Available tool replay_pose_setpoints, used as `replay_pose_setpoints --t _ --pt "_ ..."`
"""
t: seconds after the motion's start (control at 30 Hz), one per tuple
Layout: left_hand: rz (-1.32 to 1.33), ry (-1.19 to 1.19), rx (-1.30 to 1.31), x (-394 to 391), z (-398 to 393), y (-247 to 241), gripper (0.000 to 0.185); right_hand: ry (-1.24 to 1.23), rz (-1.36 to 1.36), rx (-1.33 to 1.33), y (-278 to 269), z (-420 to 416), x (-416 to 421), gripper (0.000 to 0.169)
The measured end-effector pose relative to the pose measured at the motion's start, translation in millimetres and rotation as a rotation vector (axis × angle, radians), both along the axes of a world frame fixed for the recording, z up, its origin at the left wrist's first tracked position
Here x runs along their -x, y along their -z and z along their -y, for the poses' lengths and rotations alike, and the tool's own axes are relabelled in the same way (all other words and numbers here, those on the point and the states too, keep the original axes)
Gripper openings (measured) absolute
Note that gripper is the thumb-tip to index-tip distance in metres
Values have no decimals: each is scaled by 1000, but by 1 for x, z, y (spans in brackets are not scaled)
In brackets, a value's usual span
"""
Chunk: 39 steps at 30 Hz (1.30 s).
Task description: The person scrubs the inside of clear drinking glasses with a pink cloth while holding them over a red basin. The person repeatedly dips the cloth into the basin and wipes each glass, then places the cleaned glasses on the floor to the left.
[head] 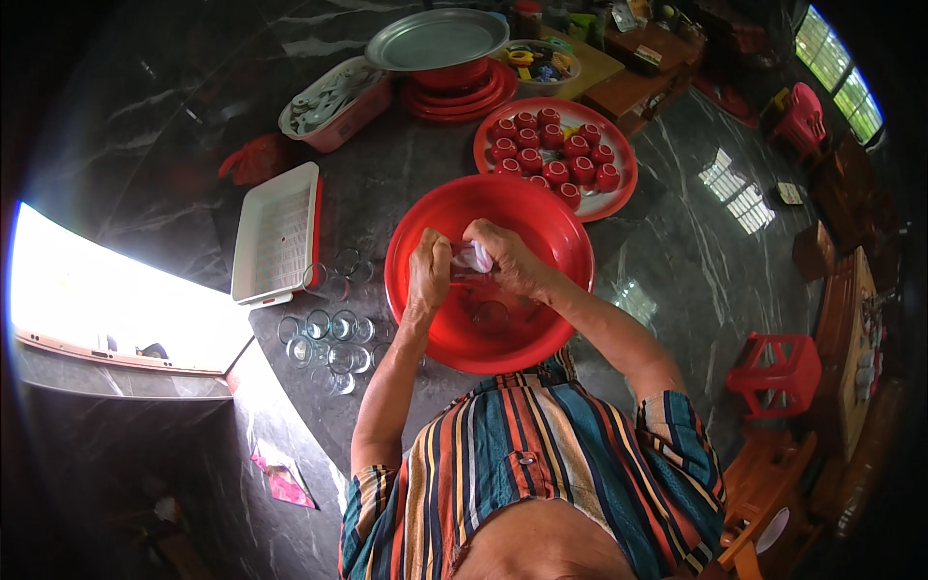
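Over a large red plastic basin [507, 341], both hands are on one clear drinking glass [464, 274]. My left hand [431, 267] grips one end of it. My right hand [507, 254] holds a white cloth [480, 255] with pink stripes, bunched at the glass's other end; how far the cloth reaches inside is hard to tell. Below them, another clear glass [491, 315] rests in the basin, where the water level cannot be made out. Several clear glasses [319, 325] stand on the dark marbled floor to the left of the basin.
Red cups [555, 172] sit upside down on a round tray [484, 148] beyond the basin. A white rectangular draining tray [250, 239] lies at left. Farther off are a tub of spoons [326, 134] and stacked red basins [464, 109] under a metal tray [435, 40]. A red stool [779, 373] stands right.
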<state>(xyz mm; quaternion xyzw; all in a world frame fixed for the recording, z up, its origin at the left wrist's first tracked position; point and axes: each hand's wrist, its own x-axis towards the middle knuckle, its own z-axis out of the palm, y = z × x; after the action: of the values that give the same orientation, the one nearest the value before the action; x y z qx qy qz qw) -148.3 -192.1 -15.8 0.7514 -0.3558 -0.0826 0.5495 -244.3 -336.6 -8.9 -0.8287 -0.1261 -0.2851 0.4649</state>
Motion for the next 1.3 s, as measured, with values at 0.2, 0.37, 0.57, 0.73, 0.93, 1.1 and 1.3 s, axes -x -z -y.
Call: replay_pose_setpoints --t 0.2,0.37,0.57,0.73,0.93,1.1,1.3 --pt "294 -27 70 19 2 -20 13 -228 -284 -527 16 5 -5 26" --pt "471 -41 147 26 2 -17 6 -458 -539 -822 13 8 -4 15" --pt "465 -89 160 34 3 -19 6 -394 -714 -695 -3 11 2 12" --pt "218 -136 143 24 6 -16 16 -272 -614 -640 5 7 -3 14" --pt "-284 -99 -9 6 1 1 28 -45 -217 -162 9 4 0 26" --pt "-778 -76 -117 8 1 -9 29 153 91 214 3 -1 2 37" --pt "-327 54 -8 6 2 8 24 188 68 197 -7 -4 10 34"
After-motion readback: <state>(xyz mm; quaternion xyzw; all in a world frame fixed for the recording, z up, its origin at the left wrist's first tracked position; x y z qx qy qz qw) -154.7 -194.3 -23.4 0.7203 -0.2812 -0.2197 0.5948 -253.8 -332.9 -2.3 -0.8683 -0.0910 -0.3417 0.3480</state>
